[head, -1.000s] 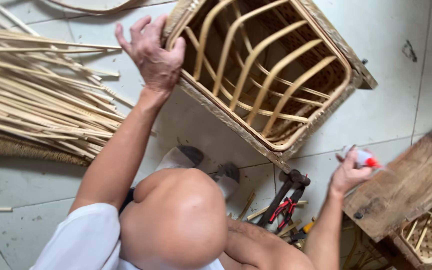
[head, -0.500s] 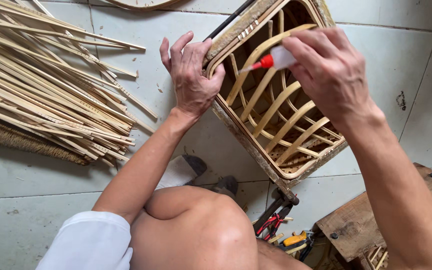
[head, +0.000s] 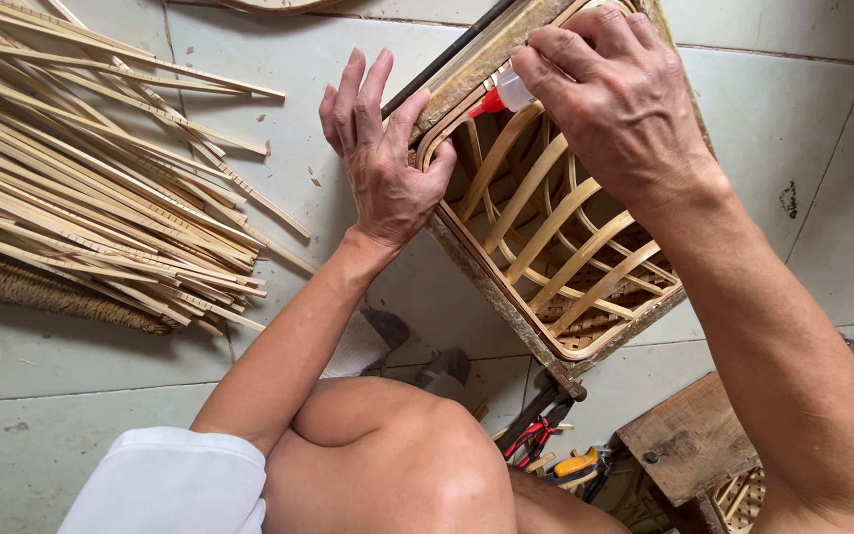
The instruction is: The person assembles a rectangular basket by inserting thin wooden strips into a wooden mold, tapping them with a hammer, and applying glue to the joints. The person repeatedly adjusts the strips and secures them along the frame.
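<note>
A square bamboo basket frame [head: 506, 302] with curved slats lies tilted on the tiled floor. My left hand [head: 380, 163] rests flat on its near left corner, fingers spread, pressing the rim. My right hand [head: 617, 94] is closed around a small glue bottle [head: 504, 94] with a red nozzle, whose tip touches the rim's inner edge close to my left fingertips. A dark rod [head: 447, 57] runs along the rim's top edge.
A large pile of bamboo strips [head: 81, 168] covers the floor on the left, over a woven mat [head: 42, 292]. Red-handled pliers [head: 536, 435] and a yellow tool [head: 577, 463] lie near my knee. A wooden stool [head: 714, 440] stands at lower right.
My right hand came up from the stool at lower right with the glue bottle and brought its nozzle to the basket rim. My left hand stayed on the corner.
</note>
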